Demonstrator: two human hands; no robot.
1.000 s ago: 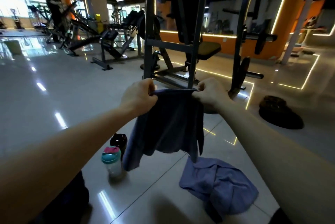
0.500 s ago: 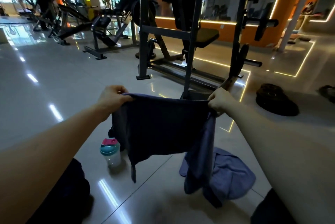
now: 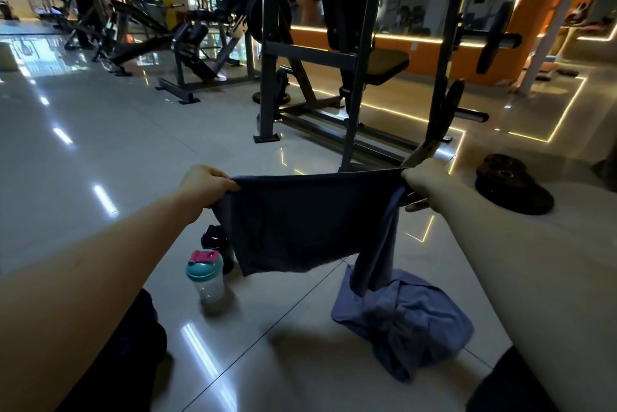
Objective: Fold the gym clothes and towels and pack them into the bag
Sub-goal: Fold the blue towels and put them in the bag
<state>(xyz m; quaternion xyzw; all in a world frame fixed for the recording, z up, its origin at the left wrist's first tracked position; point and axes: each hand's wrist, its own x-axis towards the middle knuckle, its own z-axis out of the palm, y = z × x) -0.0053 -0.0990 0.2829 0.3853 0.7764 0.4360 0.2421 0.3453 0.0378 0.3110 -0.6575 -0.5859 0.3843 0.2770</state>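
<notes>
One glossy tiled floor [image 3: 100,151] spans the view, with a dark steel machine frame [image 3: 268,78] standing at its far side. Above it a dark blue towel [image 3: 300,221] hangs stretched between both hands, its right end trailing down in front of a crumpled lighter blue towel [image 3: 410,321] on the tiles, with stacked weight plates [image 3: 510,188] well apart to the right. Near the hanging towel's lower left corner stand a teal-lidded shaker bottle [image 3: 205,275] and a black bottle [image 3: 217,239] just behind it; the left hand [image 3: 203,186] and right hand [image 3: 422,179] each pinch a top corner with curled fingers.
</notes>
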